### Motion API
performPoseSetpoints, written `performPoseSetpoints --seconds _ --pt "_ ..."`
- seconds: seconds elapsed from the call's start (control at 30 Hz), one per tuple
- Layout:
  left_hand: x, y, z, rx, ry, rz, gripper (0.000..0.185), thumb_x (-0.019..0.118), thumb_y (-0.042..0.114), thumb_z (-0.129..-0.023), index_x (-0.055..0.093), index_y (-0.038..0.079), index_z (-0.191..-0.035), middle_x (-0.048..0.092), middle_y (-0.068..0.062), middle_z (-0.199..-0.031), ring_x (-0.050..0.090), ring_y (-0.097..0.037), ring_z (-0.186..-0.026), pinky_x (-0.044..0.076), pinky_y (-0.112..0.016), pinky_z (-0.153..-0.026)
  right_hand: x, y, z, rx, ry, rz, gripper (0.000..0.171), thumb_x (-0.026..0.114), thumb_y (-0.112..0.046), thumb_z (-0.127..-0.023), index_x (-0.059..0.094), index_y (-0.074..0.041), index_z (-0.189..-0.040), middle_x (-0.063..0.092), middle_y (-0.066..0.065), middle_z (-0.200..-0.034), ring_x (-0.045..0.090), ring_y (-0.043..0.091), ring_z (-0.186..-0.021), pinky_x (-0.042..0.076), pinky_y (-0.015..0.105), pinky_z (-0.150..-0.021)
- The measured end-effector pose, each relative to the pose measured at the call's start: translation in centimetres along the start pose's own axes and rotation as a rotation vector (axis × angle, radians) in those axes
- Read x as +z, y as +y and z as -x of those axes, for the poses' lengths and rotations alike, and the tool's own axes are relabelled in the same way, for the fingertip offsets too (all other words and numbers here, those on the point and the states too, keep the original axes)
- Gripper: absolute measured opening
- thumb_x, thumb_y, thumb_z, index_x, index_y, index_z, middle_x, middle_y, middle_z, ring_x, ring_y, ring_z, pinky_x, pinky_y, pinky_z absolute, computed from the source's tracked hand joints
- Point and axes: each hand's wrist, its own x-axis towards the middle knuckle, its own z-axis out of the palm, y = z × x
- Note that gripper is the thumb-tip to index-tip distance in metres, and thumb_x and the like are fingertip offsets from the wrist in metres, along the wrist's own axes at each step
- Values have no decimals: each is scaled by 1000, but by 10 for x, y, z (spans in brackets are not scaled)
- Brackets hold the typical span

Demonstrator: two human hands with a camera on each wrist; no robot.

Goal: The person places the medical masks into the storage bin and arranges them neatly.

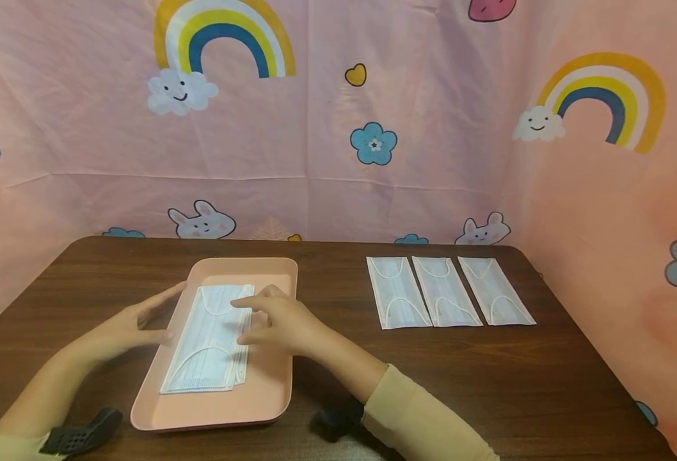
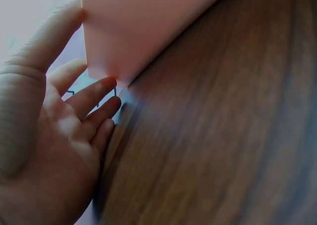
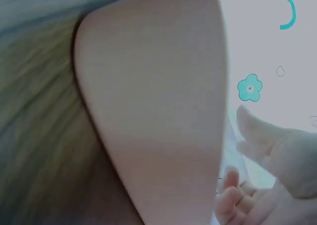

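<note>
A pink tray (image 1: 272, 390) lies on the table, left of centre in the head view. In it rests a stack of pale blue face masks (image 1: 208, 333) with white ear loops, edges slightly offset. My left hand (image 1: 122, 330) is at the tray's left side, thumb and fingers spread, fingertips right at the rim; the left wrist view shows them against the tray's outer wall (image 2: 133, 31). My right hand (image 1: 283, 323) hovers over the right edge of the stack, thumb and forefinger apart with nothing between them. In the right wrist view the tray wall (image 3: 153, 96) hides part of this hand.
Three more face masks (image 1: 445, 291) lie side by side at the back right of the dark wooden table (image 1: 430, 384). A pink cloth (image 1: 338, 205) with rainbows and rabbits hangs behind the table and along its right side. Black straps (image 1: 82, 438) sit at the wrists.
</note>
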Motion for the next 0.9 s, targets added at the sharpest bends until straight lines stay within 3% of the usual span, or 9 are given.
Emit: performPoseSetpoints --seconds 0.1,0.27,0.4,0.57,0.7,0.77,0.9 --pt "-1 0 1 -6 6 1 83 67 7 -85 22 21 -154 15 -20 -155 9 -30 -140 11 -76 -94 -9 3 8 -84 -19 -14 52 77 -27 -82 61 -21 -131 52 1 -101 46 4 -64 40 16 -58" --pt "-1 -1 2 -24 6 19 82 66 7 -86 23 22 -154 14 -20 -156 6 -33 -140 9 -76 -94 -26 16 20 -233 -58 -61 47 75 -20 -85 61 -18 -130 54 -5 -110 50 5 -77 44 18 -67" --pt "-1 -2 1 -34 0 20 82 66 8 -86 23 24 -154 15 -18 -156 10 -27 -140 11 -75 -95 -41 33 28 -305 -98 -190 43 74 -10 -85 63 -13 -127 56 -7 -111 53 12 -92 48 23 -80" --pt "0 -1 0 -16 2 19 82 66 7 -85 24 23 -153 16 -20 -156 13 -20 -140 11 -76 -94 -62 58 36 -315 -137 -276 40 72 -5 -85 64 -10 -124 59 -1 -114 55 20 -106 44 32 -95" --pt "0 -1 0 0 10 18 83 67 6 -84 24 21 -153 15 -20 -156 5 -37 -141 6 -78 -93 -79 76 41 -302 -150 -254 38 70 -6 -88 64 -11 -125 60 5 -118 54 24 -110 42 43 -97" --pt "1 -2 0 11 12 12 83 68 6 -84 24 20 -153 15 -20 -156 4 -39 -141 5 -77 -94 -87 84 42 -284 -161 -262 39 69 -5 -88 64 -11 -125 60 4 -120 53 22 -113 40 49 -97" --pt "1 -3 0 6 8 20 82 67 5 -85 24 19 -153 16 -19 -156 11 -12 -140 7 -77 -94 -104 100 43 -243 -172 -244 40 69 -7 -88 62 -13 -127 58 -3 -124 48 14 -118 38 49 -99"
